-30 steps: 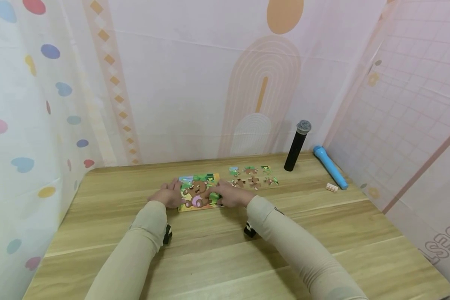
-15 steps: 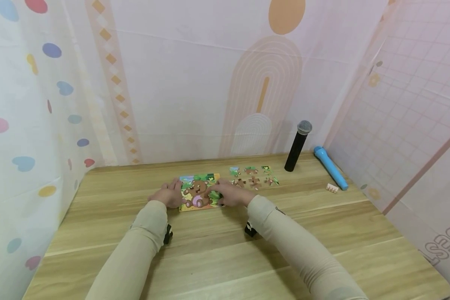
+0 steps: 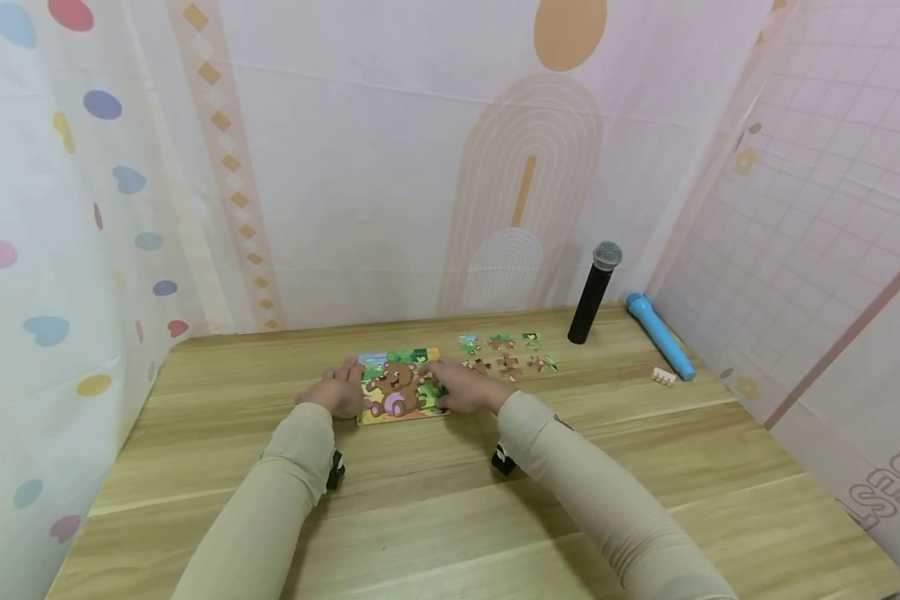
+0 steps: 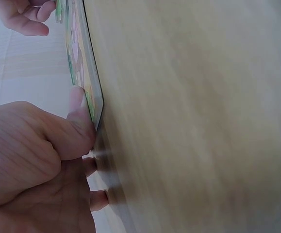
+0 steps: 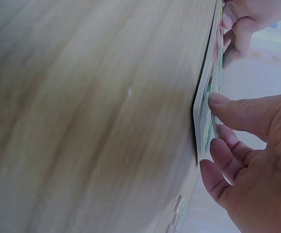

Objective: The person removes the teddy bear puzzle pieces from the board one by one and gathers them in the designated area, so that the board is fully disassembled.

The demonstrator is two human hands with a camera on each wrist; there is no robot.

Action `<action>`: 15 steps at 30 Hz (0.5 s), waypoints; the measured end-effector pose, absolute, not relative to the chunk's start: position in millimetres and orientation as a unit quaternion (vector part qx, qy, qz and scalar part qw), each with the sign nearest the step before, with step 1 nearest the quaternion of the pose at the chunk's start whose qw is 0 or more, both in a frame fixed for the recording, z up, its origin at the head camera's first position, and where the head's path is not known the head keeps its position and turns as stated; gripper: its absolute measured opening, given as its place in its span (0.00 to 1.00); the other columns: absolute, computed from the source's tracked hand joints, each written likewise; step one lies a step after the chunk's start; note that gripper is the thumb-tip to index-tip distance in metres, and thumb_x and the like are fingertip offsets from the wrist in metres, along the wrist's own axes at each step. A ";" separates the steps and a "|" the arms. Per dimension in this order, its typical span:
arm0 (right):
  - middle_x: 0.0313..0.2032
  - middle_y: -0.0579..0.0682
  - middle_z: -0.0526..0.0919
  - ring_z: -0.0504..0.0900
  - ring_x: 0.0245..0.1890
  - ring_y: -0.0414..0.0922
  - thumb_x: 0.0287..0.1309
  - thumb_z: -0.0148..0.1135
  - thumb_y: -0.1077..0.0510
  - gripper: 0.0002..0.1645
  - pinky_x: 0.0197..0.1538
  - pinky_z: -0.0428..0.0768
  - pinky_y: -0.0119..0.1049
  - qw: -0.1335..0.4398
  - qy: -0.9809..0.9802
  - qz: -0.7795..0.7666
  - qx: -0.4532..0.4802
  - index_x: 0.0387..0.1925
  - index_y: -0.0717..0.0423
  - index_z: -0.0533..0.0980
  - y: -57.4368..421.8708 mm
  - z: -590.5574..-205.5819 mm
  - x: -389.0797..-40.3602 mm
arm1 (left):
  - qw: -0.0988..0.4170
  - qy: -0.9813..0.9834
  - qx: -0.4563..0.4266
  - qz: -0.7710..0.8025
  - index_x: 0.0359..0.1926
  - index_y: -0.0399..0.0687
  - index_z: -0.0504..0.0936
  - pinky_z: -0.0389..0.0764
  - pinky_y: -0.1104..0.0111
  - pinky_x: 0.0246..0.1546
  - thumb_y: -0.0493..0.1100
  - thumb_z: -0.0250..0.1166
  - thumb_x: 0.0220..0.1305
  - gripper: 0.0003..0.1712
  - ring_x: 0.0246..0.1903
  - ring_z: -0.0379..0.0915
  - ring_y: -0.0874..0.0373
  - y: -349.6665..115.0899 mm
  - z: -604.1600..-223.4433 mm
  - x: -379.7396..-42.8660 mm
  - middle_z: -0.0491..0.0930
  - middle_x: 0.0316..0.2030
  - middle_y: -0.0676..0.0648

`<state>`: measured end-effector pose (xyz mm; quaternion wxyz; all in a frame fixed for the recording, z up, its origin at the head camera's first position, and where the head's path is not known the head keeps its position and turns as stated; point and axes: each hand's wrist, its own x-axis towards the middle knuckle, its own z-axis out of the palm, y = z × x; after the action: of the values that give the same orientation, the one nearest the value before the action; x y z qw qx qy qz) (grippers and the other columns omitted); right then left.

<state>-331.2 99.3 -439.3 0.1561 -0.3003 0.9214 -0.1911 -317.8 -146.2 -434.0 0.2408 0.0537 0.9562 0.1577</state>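
A bear picture jigsaw puzzle (image 3: 390, 418) lies on the table with bright green, yellow and blue artwork. At its left edge rests my left hand (image 3: 333, 390); in the left wrist view the thumb (image 4: 79, 133) presses on the board's corner while other fingertips touch the tabletop beyond. My right hand (image 3: 467, 387) is over the puzzle's right side. Between its thumb (image 5: 223, 101) and fingers, the right wrist view shows a thin puzzle piece (image 5: 214, 122), pinched at the board's surface. The right hand covers part of the puzzle's right edge in the head view.
Several loose puzzle pieces (image 3: 508, 365) lie just right of the puzzle. A black microphone (image 3: 589, 302) stands upright behind them. Farther right are a blue toy microphone (image 3: 662, 337) and a small pale block (image 3: 663, 376). Printed curtains hang along the table's back and sides.
The right hand's fingers have shifted slightly up and away over the puzzle's right side. The left hand stays in place, and the loose pieces have not moved.
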 end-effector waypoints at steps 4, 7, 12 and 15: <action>0.59 0.55 0.72 0.74 0.61 0.49 0.67 0.63 0.67 0.35 0.64 0.75 0.41 0.152 0.920 -0.203 -0.298 0.72 0.59 0.63 102.2 -441.3 -333.1 | 0.241 0.955 0.054 0.166 0.80 0.38 0.42 0.40 0.22 0.63 0.50 0.53 0.77 0.44 0.77 0.28 0.31 -147.0 -434.2 -317.2 0.32 0.80 0.37; 0.57 0.55 0.73 0.74 0.60 0.49 0.66 0.63 0.68 0.37 0.65 0.74 0.42 0.144 0.920 -0.206 -0.302 0.73 0.63 0.61 104.9 -443.0 -335.0 | 0.243 0.954 0.052 0.169 0.80 0.38 0.42 0.39 0.21 0.62 0.49 0.53 0.78 0.43 0.77 0.27 0.31 -147.1 -433.8 -316.5 0.32 0.80 0.38; 0.50 0.52 0.73 0.73 0.54 0.47 0.64 0.65 0.68 0.38 0.64 0.73 0.43 0.127 0.921 -0.214 -0.300 0.71 0.68 0.60 110.9 -444.3 -336.7 | 0.241 0.954 0.053 0.170 0.80 0.38 0.42 0.39 0.21 0.62 0.49 0.53 0.77 0.43 0.77 0.27 0.30 -147.0 -432.6 -316.0 0.32 0.80 0.37; 0.47 0.51 0.72 0.71 0.52 0.46 0.64 0.65 0.68 0.37 0.64 0.73 0.43 0.121 0.922 -0.218 -0.296 0.70 0.69 0.61 115.7 -444.9 -337.2 | 0.241 0.954 0.055 0.172 0.80 0.38 0.42 0.39 0.20 0.61 0.49 0.54 0.77 0.44 0.76 0.27 0.30 -147.1 -432.2 -315.5 0.32 0.80 0.37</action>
<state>-337.2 115.7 -444.9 0.1205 -0.2962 0.9222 -0.2175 -315.5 -147.1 -432.2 0.2410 0.0545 0.9536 0.1722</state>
